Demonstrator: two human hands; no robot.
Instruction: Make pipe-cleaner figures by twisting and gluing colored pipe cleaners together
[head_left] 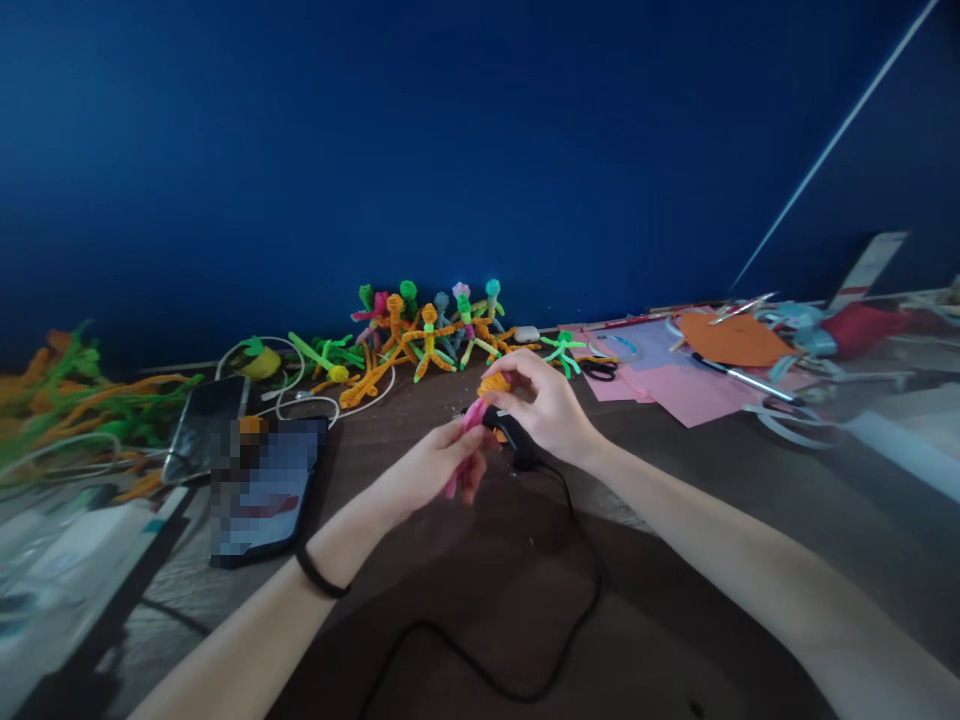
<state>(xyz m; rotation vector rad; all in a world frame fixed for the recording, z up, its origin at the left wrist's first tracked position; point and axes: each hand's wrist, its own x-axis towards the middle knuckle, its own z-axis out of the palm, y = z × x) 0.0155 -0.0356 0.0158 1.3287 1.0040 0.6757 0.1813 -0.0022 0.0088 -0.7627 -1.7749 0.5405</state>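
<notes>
My left hand (442,462) is closed around a pink pipe cleaner piece (474,413), whose lower end sticks out beneath the fingers. Between thumb and fingertips, my right hand (553,408) pinches a small orange pipe cleaner coil (493,384) at the top of the pink piece. Whether the two are joined I cannot tell. Just behind and below the hands lies a black tool that looks like a glue gun (519,445), partly hidden, with its cord (592,590) curving toward me.
Several pipe cleaner figures (429,340) stand along the blue wall. To the left lie two phones (313,480), a white cable (281,400) and loose green and orange pipe cleaners (67,400). On the right are pink paper (694,395), orange paper (739,340) and black-handled scissors (600,370).
</notes>
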